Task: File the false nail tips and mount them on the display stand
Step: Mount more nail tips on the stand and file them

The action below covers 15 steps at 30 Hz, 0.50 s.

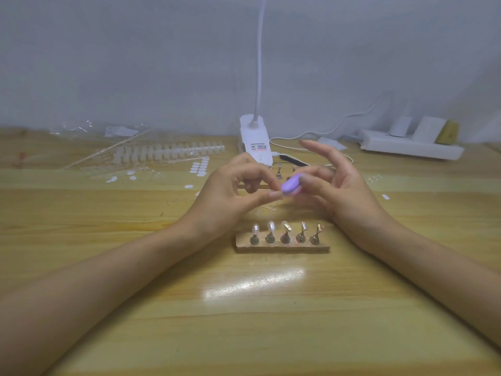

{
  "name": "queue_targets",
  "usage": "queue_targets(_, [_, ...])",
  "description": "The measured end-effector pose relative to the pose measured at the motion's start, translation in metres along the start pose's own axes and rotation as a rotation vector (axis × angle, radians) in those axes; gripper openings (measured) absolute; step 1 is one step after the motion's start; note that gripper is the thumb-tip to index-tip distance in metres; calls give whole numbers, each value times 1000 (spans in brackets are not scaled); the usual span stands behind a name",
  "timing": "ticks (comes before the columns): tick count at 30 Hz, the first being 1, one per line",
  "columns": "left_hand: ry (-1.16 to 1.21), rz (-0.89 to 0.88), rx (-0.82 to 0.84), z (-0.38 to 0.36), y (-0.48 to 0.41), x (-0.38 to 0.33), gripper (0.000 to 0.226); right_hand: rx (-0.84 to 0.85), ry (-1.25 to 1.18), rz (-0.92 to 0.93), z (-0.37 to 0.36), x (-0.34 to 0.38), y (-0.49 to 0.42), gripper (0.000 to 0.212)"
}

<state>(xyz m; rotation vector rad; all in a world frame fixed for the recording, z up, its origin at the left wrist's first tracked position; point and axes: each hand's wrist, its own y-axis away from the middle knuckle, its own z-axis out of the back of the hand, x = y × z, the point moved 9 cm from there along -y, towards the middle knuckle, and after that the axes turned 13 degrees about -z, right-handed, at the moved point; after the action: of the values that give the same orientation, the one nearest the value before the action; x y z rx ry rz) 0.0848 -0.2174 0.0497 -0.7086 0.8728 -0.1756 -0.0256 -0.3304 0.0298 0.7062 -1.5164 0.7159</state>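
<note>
Display stand (282, 246) sits on a pale wooden table (244, 321), a low tan bar with five small metal holders in a row. On the near side of the stand the wood lies open between two bare forearms, with a patch of glare.

Just behind and above the stand, both hands meet. Left hand (227, 196) has its fingers curled, thumb and forefinger pinched together against a purple file (291, 185) (whether a tip sits in that pinch is too small to tell). Right hand (344, 191) grips the file between thumb and forefinger, its other fingers spread upward.

Farther behind the stand is a white clamp lamp (254, 139). Behind and left are a white rack of tips (168, 153) and loose white ovals (199, 166). Behind and right is a white power strip (412, 147).

Mounted nail tips (271, 226), pale and glossy, top the three left holders. The two right holders show gold tops.
</note>
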Motion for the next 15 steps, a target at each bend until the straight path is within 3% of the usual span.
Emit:
queue_targets(2, [11,14,2,0,0,0,4,-107,-74,-9,18,0,-2,51])
queue_targets(4, [28,52,-30,3,1,3,5,-92,4,-4,20,3,0,43])
queue_targets(7, [73,101,-47,4,2,6,6,27,364,30,3,5,5,29])
queue_targets(10, [120,145,-59,4,4,8,10,-99,635,34,9,8,9,24])
queue_targets(12, [153,165,-58,4,4,7,13,-162,728,229,5,35,22,32])
queue_targets(15, [218,173,-42,3,1,-1,16,-15,780,468,-26,59,44,33])
